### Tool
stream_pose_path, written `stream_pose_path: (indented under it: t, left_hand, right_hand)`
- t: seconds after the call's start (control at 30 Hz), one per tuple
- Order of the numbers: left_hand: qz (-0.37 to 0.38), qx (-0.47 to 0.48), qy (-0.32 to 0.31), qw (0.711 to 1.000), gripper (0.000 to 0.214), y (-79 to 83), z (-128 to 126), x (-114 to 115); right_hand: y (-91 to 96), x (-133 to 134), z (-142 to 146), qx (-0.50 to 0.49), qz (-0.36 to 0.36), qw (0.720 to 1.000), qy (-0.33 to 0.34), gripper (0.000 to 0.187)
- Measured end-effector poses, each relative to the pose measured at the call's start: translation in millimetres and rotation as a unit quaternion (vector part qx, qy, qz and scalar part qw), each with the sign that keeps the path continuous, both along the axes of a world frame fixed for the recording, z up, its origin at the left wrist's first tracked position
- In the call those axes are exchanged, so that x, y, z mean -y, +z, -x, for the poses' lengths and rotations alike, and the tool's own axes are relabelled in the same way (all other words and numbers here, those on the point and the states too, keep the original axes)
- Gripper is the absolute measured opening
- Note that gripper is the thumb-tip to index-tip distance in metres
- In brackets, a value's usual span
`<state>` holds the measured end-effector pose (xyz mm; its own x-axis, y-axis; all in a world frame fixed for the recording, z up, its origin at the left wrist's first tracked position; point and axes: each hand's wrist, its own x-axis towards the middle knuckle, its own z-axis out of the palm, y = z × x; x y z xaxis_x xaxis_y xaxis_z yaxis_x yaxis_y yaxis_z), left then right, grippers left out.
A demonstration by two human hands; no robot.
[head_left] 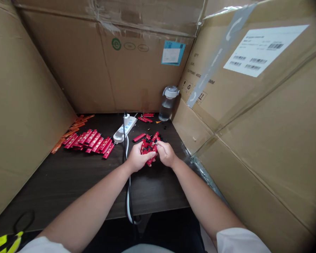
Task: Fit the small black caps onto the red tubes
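Your left hand [138,158] and right hand [165,154] are close together, both clamped on a bunch of red sticks [149,147] just right of the white power strip [125,128]. From that strip, open dark tabletop [158,186] runs toward you to the front edge, while a cardboard wall [252,158] closes in on the right. A black-and-white cable [129,189] leaves the strip and passes under your left wrist. Left of the strip lie rows of red sticks [88,142] and orange pieces [72,130]; beyond it stands a water bottle [168,103].
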<state>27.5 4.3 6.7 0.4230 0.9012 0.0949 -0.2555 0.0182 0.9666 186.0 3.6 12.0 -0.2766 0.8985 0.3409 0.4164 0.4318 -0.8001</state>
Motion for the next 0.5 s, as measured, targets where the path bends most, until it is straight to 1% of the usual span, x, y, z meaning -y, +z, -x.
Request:
stream_pose_path:
  t: [0.07, 0.13, 0.2, 0.3, 0.37, 0.43, 0.5]
  left_hand:
    - [-0.009, -0.016, -0.004, 1.0, 0.042, 1.8, 1, 0]
    - [-0.011, -0.028, -0.001, 1.0, 0.04, 3.1, 2, 0]
    - [-0.002, -0.045, 0.008, 0.999, 0.037, 3.5, 1, -1]
    - [0.015, -0.092, 0.022, 0.995, 0.031, 2.7, 1, -1]
    - [0.021, -0.12, 0.02, 0.992, 0.027, 2.1, 1, -3]
    - [0.036, -0.135, 0.007, 0.99, 0.024, 1.9, 2, -6]
    - [0.068, -0.137, -0.007, 0.988, 0.022, 2.4, 2, -9]
  right_hand:
    - [-5.9, -2, 3, -0.005, 0.004, 1.0, -0.026, 0.024]
    - [-12.1, -4, 7, -0.021, 0.027, 0.997, -0.065, 0.026]
    - [-17.1, -7, 12, -0.055, 0.093, 0.99, -0.095, 0.027]
    - [-21.3, -10, 18, -0.12, 0.225, 0.959, -0.122, 0.027]
    - [-22.3, -12, 19, -0.131, 0.272, 0.945, -0.129, 0.027]
    - [-22.3, -15, 18, -0.102, 0.278, 0.946, -0.131, 0.027]
    - [-21.1, -18, 16, -0.055, 0.256, 0.956, -0.133, 0.03]
